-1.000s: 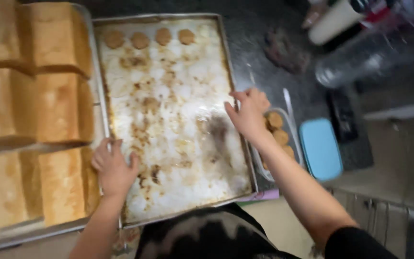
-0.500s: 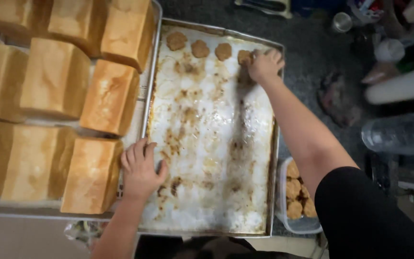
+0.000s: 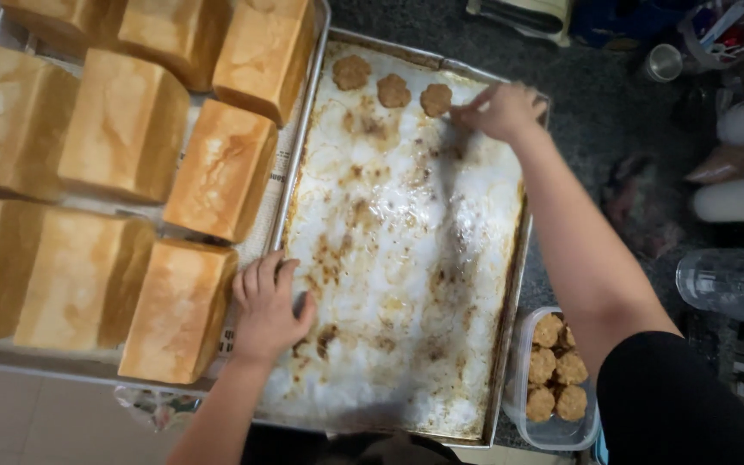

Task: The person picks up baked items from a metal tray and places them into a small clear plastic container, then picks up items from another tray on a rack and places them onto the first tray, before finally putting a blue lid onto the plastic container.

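- Tray (image 3: 484,379): long axis runs 12 to 6 o'clock, paper lining stained brown
- Right hand (image 3: 503,110) at tray's 1 o'clock corner, fingers pinched by the third cookie (image 3: 436,99)
- Left hand (image 3: 266,308) spread flat on tray's 8 o'clock edge
- Loaves (image 3: 221,168) crowd 9 o'clock; tub (image 3: 556,430) of cookies at 4 o'clock

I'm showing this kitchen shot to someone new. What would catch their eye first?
Probably the big baking tray in the middle, its lining stained brown, with three cookies along its far edge, where the right hand reaches. The left hand presses on the tray's near left side, beside golden bread loaves filling the left.
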